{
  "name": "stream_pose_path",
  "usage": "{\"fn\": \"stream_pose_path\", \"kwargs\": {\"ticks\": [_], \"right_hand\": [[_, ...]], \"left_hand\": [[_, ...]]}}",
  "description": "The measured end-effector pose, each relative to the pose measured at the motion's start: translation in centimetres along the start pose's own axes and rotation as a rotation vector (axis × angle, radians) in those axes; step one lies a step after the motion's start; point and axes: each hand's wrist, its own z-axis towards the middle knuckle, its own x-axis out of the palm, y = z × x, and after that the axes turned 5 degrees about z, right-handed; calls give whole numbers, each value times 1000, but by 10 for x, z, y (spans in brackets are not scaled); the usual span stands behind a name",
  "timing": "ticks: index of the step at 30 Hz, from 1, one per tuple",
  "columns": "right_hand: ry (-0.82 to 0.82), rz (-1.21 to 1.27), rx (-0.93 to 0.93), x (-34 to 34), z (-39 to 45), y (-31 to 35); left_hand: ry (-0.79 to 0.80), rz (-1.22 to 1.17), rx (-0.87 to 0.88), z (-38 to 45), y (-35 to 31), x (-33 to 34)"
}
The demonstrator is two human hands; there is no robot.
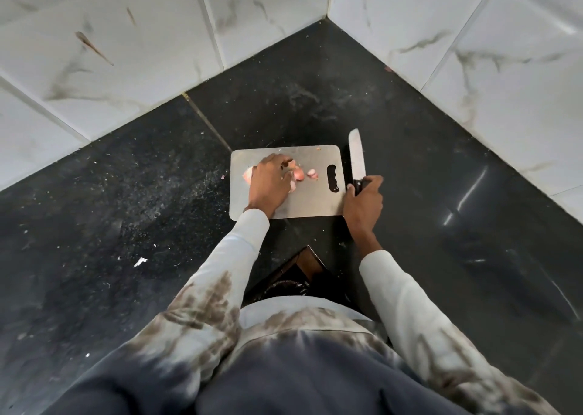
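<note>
A steel cutting board (315,200) lies on the black counter in the corner. Pink onion pieces (299,175) are scattered on its upper middle. My left hand (268,184) rests over them with fingers curled around a piece; part of the onion is hidden under the palm. My right hand (362,200) grips the black handle of a knife (356,159) just off the board's right edge. The blade lies along that edge and points away from me.
White marble-look wall tiles (126,67) close the corner on the left and the right. The black counter (126,209) carries crumbs and small white scraps at the left. A dark gap (303,272) opens below the counter's near corner.
</note>
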Motion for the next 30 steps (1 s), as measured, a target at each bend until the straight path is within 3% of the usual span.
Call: {"fn": "stream_pose_path", "kwargs": {"ticks": [7, 11, 14, 17, 19, 24, 27, 30], "right_hand": [[-8, -62, -53, 5, 8, -12], [-31, -116, 17, 13, 9, -11], [-76, -191, 85, 20, 8, 0], [-134, -250, 28, 33, 2, 19], [-86, -175, -86, 46, -5, 36], [263, 7, -360, 97, -33, 75], [375, 15, -380, 119, -45, 86], [376, 12, -330, 127, -49, 89]], "left_hand": [[-21, 32, -37, -2, 37, -18], [-29, 58, -44, -1, 53, -27], [-5, 59, -83, 2, 65, -33], [42, 55, -111, 2, 72, -38], [61, 65, -106, 1, 74, -40], [135, 91, -73, 9, 72, -42], [144, 93, -72, 16, 67, -47], [120, 64, -94, 17, 62, -54]]}}
